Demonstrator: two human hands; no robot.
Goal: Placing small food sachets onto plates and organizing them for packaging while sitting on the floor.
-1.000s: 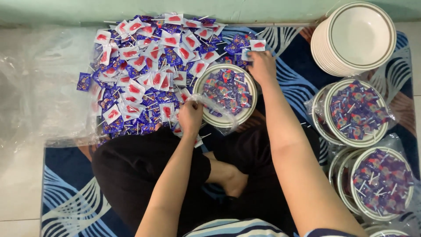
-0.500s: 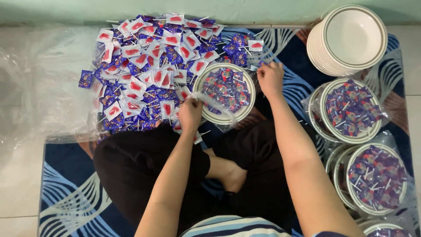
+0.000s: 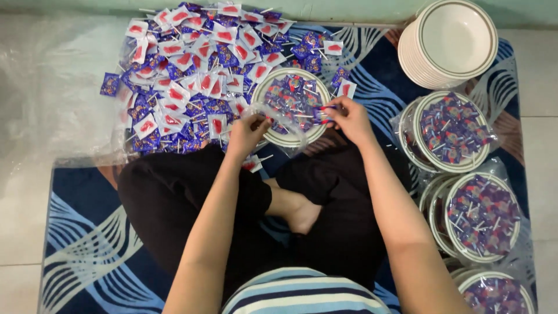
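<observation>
Blue patterned rug [image 3: 87, 232] over pale tiled floor [image 3: 23, 192]; I count three filled bagged plates [image 3: 450, 131] and one empty stack [image 3: 447, 43]. Left hand [image 3: 247, 131] fingers pinch clear wrap [image 3: 285, 122]; right hand [image 3: 349, 119] fingers grip a wrapped lollipop [image 3: 323, 111] at the filled plate [image 3: 290, 102].

Round white bowl with a dark rim band [image 3: 263, 87], upright on the blue-and-white patterned mat [image 3: 372, 93], just in front of the crossed legs. Filled with small blue-and-red wrapped lollipops on thin white sticks [image 3: 290, 96], heaped loosely, sticks pointing in mixed directions. Clear thin plastic film bag [image 3: 285, 123] drawn over the near rim of the bowl, crumpled and partly open. Left hand [image 3: 247, 131] pinching the film at the near left edge. Right hand [image 3: 349, 119] at the right edge of the rim, fingers closed on one blue wrapped lollipop [image 3: 323, 112], touching the film.
</observation>
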